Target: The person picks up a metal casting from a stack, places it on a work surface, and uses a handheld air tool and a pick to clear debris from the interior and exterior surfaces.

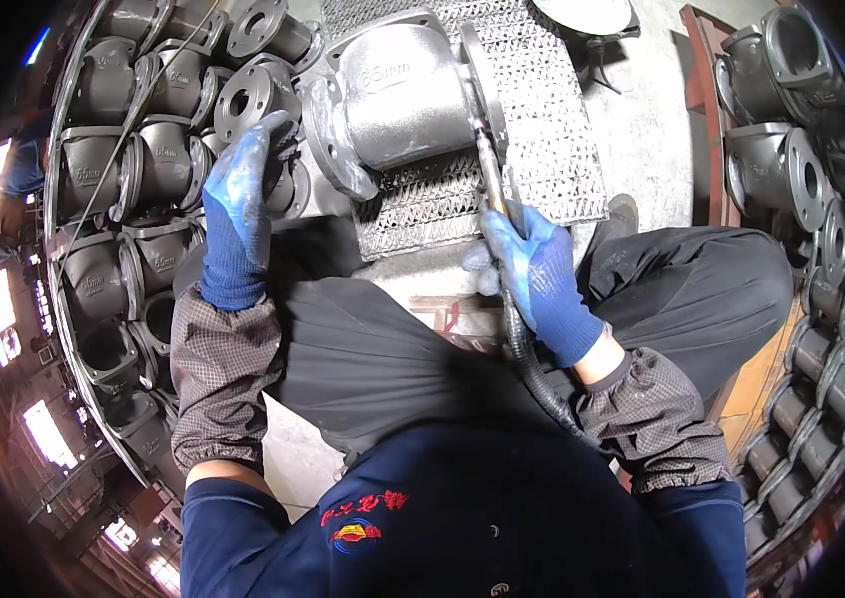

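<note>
A large grey cast-iron valve body (pixel 408 95) with flanges lies on its side on a perforated metal mat (pixel 542 149) in front of me. My right hand (pixel 537 269), in a blue coated glove, is closed around a slim air grinder (pixel 490 174). The tip of that tool reaches the valve body's right flange, and a black corrugated hose (pixel 532 374) trails from it toward my right sleeve. My left hand (pixel 240 214), gloved alike, has its fingers stretched out beside a smaller flanged casting (pixel 253 100); whether it touches the casting, I cannot tell.
Stacked grey flanged castings (pixel 165 159) fill the left side, with a thin cable across them. More castings (pixel 801 179) are piled at the right by a reddish-brown metal frame (pixel 711 120). A round-topped stool (pixel 587 15) stands at the far side. My bent knees flank the work.
</note>
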{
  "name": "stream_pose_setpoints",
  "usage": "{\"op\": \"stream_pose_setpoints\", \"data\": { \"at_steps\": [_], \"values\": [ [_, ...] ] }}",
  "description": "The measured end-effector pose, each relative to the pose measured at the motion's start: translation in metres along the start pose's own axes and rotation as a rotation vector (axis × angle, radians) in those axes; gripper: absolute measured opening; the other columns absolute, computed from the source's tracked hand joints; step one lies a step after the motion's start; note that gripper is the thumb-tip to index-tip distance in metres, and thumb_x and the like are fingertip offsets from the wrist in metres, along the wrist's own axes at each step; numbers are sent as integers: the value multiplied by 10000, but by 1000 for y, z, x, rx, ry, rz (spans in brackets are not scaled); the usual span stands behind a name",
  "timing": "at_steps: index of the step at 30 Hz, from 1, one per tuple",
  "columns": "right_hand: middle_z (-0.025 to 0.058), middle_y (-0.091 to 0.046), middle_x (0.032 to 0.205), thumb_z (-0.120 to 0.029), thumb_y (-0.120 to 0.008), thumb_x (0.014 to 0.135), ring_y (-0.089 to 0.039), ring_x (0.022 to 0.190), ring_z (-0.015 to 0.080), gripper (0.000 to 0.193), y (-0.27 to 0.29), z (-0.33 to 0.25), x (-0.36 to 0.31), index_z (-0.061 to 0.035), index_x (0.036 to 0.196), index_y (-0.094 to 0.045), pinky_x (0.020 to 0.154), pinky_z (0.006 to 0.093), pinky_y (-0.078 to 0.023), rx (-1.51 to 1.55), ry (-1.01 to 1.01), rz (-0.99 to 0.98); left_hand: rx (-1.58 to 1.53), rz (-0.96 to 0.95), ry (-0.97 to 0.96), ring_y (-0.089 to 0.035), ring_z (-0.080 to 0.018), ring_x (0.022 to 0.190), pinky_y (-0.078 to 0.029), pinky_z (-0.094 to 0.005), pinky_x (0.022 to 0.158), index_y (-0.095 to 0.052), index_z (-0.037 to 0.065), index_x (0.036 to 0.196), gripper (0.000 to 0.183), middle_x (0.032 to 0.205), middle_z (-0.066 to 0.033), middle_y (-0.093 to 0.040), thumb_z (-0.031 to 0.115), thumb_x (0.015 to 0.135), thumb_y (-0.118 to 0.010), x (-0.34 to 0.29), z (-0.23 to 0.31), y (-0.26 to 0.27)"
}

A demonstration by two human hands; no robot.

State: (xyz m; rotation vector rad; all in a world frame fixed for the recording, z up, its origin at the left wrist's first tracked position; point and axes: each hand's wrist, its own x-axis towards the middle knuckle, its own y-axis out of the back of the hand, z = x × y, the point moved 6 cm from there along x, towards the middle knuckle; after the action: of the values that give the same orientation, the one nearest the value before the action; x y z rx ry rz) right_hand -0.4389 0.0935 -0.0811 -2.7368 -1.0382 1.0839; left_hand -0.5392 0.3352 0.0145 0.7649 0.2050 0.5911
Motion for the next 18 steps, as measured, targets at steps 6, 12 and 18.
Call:
{"op": "stream_pose_setpoints", "data": {
  "at_steps": [6,12,18],
  "values": [
    [93,-622,676,-189,-509,924,-506,422,80,219,-1,5,3,17,992,-535,403,207,-427,27,11,43,7,-26,21,-523,-130,1084,-385,-251,920,-507,21,1246,407,1185,-61,-561,281,961,-375,6,-22,-7],
    [76,-620,669,-179,-512,927,-503,440,62,209,-5,14,0,11,1009,-537,408,190,-408,105,0,54,-134,26,147,-517,-132,1091,-377,-262,927,-507,28,1246,421,1182,-54,-564,304,948,-400,2,-53,-7],
    [57,-595,683,-168,-524,924,-471,467,37,385,-14,20,-3,23,1250,-447,430,184,-402,12,42,28,-567,110,258,-583,-169,961,-449,-271,868,-540,-61,1131,330,1043,-104,-598,189,962,-407,1,-67,-11]
  ]
}}
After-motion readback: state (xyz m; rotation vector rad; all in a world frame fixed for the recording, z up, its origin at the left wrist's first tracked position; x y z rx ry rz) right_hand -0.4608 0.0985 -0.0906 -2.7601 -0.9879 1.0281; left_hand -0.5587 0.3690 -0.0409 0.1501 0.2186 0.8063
